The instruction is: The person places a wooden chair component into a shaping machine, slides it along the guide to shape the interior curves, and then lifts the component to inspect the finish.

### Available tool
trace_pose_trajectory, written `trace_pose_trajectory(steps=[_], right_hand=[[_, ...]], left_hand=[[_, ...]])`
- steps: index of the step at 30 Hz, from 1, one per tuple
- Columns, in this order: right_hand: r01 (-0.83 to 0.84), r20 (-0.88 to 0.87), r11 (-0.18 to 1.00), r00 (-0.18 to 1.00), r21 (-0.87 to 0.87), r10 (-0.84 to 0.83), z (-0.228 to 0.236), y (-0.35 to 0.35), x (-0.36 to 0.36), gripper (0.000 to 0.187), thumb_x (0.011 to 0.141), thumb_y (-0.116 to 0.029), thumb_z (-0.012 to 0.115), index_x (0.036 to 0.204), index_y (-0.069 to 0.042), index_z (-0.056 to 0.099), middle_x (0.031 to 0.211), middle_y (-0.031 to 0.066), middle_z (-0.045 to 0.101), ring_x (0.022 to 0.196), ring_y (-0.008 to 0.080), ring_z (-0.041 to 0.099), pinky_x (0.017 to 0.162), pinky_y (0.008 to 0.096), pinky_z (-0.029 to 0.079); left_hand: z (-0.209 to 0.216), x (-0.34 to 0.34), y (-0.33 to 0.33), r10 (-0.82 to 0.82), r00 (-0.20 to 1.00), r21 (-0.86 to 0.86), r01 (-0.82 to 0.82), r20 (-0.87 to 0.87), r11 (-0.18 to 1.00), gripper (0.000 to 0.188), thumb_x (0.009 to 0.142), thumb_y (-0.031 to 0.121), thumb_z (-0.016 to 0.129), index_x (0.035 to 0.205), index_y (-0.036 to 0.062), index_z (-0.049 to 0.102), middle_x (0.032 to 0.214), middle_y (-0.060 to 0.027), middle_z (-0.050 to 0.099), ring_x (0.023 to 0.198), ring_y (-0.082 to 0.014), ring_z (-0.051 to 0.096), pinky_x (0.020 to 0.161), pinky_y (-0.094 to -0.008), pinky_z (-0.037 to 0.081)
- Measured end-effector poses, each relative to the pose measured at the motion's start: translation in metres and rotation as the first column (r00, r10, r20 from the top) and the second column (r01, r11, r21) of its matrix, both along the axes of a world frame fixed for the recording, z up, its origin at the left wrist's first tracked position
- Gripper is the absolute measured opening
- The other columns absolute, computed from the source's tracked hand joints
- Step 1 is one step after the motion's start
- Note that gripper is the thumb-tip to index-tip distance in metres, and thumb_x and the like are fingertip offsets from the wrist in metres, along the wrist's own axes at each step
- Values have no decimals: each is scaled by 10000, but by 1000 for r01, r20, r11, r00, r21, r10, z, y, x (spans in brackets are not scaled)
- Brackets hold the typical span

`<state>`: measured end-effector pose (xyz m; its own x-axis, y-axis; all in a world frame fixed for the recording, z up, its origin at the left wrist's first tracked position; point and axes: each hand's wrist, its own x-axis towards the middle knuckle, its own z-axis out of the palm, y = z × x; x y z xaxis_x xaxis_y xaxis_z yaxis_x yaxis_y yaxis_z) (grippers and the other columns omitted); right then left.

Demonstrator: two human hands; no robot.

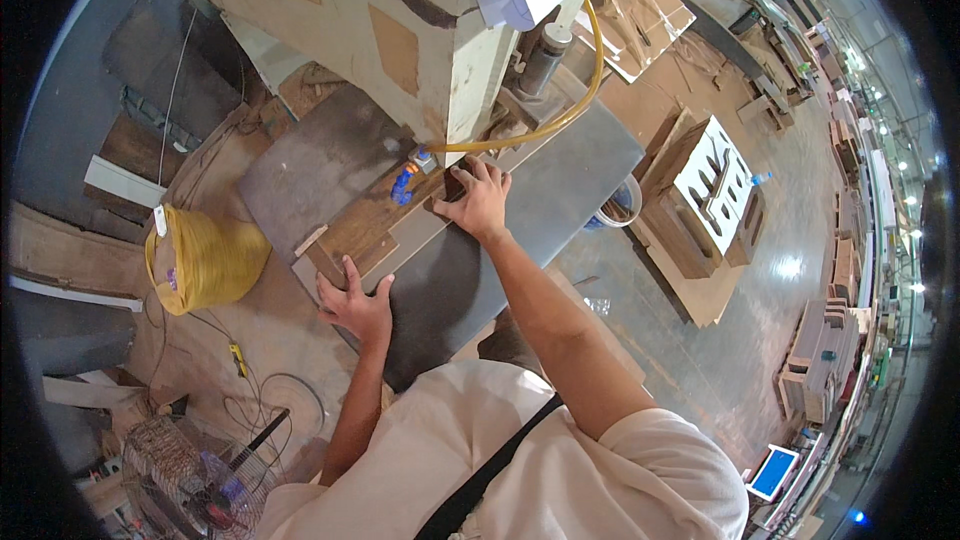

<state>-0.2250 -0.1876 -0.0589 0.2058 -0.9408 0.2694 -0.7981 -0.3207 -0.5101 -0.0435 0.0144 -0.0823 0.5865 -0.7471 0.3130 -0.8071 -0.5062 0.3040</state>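
Note:
A long brown wooden board [360, 229], with a pale strip along its near side, lies on the grey machine table [430, 290]. My left hand [360, 312] is at the board's near left end, fingers spread and fingertips against its edge. Farther along, close under the machine head, my right hand [480, 202] has bent fingers and thumb around a dark wooden piece [452, 183]; its fingers partly hide that piece. A blue jointed nozzle [404, 183] points down at the board just left of my right hand. The cutting part, if any, is hidden.
The cream machine body [400, 40] rises over the table, with a yellow hose [580, 105] curving down from it. A yellow sack [210, 260] and a caged fan [200, 480] stand at left. Right of the table are a bucket [618, 202] and stacked wooden parts [680, 210].

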Motion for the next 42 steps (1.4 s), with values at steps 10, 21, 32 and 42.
trace_pose_trajectory(steps=[10, 21, 32, 42], right_hand=[[-22, 4, 1000, 1000, -14, 22, -3, -9, -10, 682, 590, -486, 813, 1171, -138, 732, 1331, 106, 579, 1275, 386, 462, 1077, 689, 260], [5, 16, 999, 1000, -33, -5, -6, -18, -16, 674, 584, -506, 805, 1139, -129, 744, 1225, 126, 610, 1262, 386, 470, 1080, 681, 259], [0, -18, 998, 1000, -57, -1, -3, -25, -23, 712, 566, -537, 833, 1132, -113, 744, 1154, 136, 642, 1214, 397, 494, 1081, 661, 276], [-8, 11, 999, 1000, -52, 9, -6, -34, -29, 635, 575, -500, 827, 1028, -60, 760, 1176, 146, 654, 1227, 396, 491, 1080, 667, 282]], left_hand=[[-1, -10, -8, 31, 1000, 20, -31, -5, 999, 891, 656, 499, 865, 1445, 243, 543, 1501, -267, 345, 1357, -428, 358, 1015, -651, 279], [-7, -18, -16, 26, 999, 8, -25, -40, 1000, 896, 674, 545, 831, 1460, 261, 506, 1511, -273, 307, 1411, -445, 287, 969, -725, 279], [-3, -26, -25, 19, 998, 11, -19, -57, 1000, 905, 678, 544, 827, 1469, 271, 483, 1507, -269, 310, 1409, -448, 288, 957, -739, 291], [-6, -31, -31, 24, 999, 21, -23, -40, 1000, 918, 673, 564, 823, 1474, 286, 471, 1509, -270, 307, 1404, -440, 300, 943, -750, 306]])
